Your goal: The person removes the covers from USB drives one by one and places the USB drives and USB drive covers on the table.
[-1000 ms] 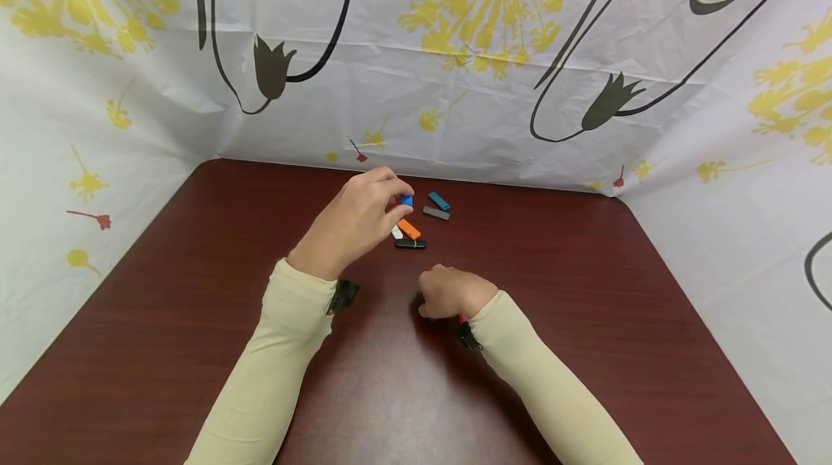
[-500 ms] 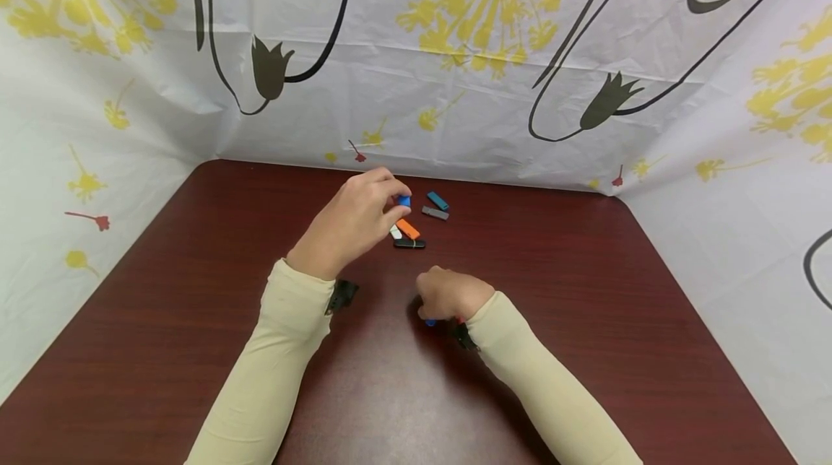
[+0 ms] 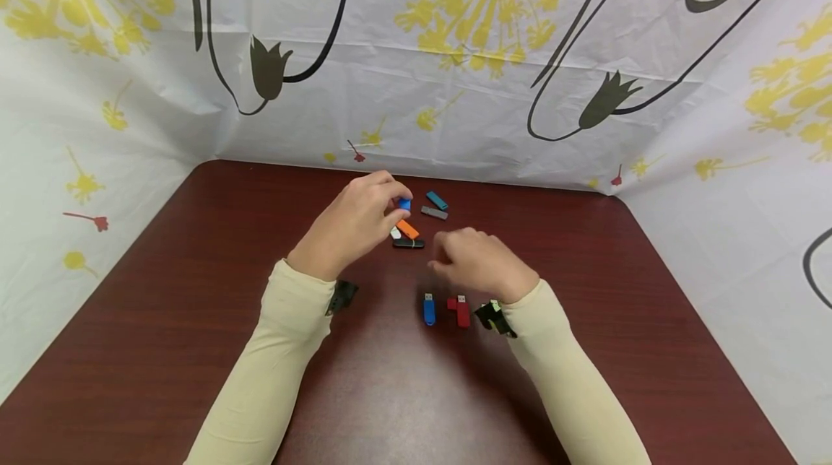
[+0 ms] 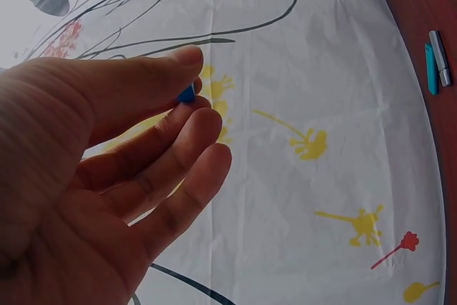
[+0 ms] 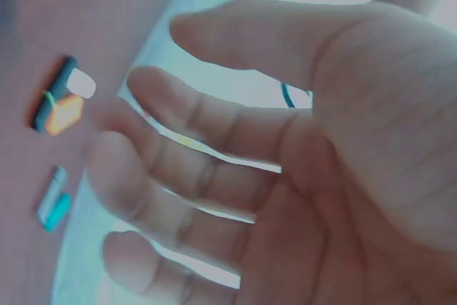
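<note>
My left hand pinches a small blue USB stick cap between thumb and forefinger, above the table; in the left wrist view only a bit of the cap shows. My right hand holds nothing, its fingers loosely bent and apart in the right wrist view. On the table below it lies a blue USB stick with its metal plug bare. Beside that is a red USB stick, plug also bare, with a small red cap at its left.
Several more USB sticks lie farther back: black, orange, white partly hidden by my left hand, grey and teal. A patterned white sheet hangs around the dark red table.
My right hand has let go of the blue USB stick and lifted away, up and to the right, uncovering the blue and red sticks. My left hand stays nearly still with the blue cap.
</note>
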The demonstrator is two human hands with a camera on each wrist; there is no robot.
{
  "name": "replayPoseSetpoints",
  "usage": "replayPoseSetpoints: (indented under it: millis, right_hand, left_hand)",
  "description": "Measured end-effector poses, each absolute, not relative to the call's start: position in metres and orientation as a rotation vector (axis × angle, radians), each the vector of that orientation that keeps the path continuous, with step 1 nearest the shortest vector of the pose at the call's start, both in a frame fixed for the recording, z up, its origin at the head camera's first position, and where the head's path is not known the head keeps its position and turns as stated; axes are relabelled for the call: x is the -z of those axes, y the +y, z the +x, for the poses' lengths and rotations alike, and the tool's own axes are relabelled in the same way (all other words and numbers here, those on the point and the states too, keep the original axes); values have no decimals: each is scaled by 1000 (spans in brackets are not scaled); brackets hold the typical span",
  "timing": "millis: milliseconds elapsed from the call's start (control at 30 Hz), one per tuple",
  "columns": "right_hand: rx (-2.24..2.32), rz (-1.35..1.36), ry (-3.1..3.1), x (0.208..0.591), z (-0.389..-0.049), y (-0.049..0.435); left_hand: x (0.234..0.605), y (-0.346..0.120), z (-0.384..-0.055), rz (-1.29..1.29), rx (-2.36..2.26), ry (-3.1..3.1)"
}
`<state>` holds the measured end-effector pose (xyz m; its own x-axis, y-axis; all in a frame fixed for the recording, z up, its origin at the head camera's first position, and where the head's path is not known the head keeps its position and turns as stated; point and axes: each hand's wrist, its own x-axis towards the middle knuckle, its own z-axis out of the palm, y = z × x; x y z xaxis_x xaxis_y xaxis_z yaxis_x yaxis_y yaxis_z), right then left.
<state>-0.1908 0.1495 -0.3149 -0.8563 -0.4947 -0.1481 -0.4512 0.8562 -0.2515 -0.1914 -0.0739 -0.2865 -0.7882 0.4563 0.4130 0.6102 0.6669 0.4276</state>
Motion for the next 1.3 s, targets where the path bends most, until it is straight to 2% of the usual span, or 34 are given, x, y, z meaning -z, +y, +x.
replayPoseSetpoints:
  millis: [467, 967, 1300]
  right_hand:
    - [576, -618, 3042, 280, -191, 193]
    - [607, -568, 3035, 278, -193, 205]
    - [546, -579, 3018, 278, -193, 204]
  left_hand:
    - [292, -72, -194, -833, 744, -2779]
    - [336, -42, -196, -1064, 559, -3090]
    - [365, -21, -189, -1092, 367, -3151]
